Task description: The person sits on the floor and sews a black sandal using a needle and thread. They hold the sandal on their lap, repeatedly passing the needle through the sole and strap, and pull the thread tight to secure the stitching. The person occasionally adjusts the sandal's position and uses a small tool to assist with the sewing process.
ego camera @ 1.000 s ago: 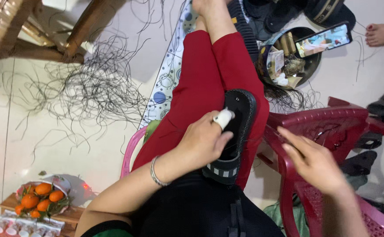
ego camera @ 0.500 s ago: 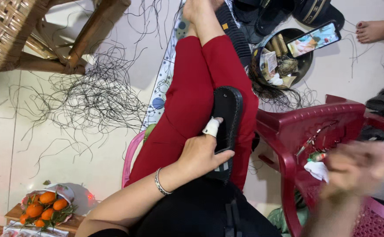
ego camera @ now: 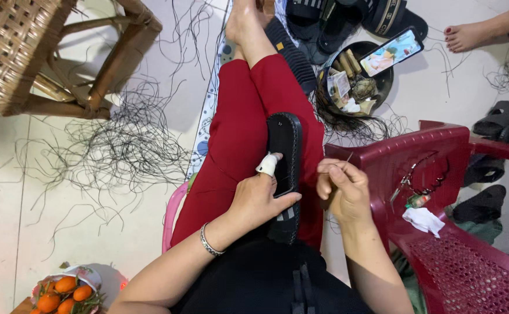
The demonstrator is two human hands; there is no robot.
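Head view, grip: left hand [ego camera: 260, 200] clasps a black sole [ego camera: 284, 174] lying along the red-trousered thigh [ego camera: 237, 139]; thumb over the sole's top face, forefinger wrapped in white tape [ego camera: 268, 164].
Right hand: right hand [ego camera: 340, 189] sits at 3 o'clock of the sole, just beside its edge, fingertips pinched on a thin needle [ego camera: 343, 161] that points up toward 1 o'clock.
Sole: lengthwise on the lap, toe toward 12 o'clock, heel toward 6 o'clock under the left palm.
Wrist: a silver bracelet [ego camera: 208, 241] on the left wrist.
Chair: a dark red plastic chair [ego camera: 440, 151] at 3 o'clock, with scissors [ego camera: 403, 183] and a white cloth [ego camera: 423, 220] on its seat.
Bowl: a round bowl [ego camera: 382, 78] of odds and ends at 1 o'clock, a phone [ego camera: 391, 51] resting across its rim.
Floor: loose black threads [ego camera: 120, 145] strewn at 9 o'clock, a wicker stool [ego camera: 33, 52] at 10 o'clock.
Fruit: oranges [ego camera: 62, 291] at 7 o'clock.
Other person: a bare foot [ego camera: 470, 35] at 2 o'clock.
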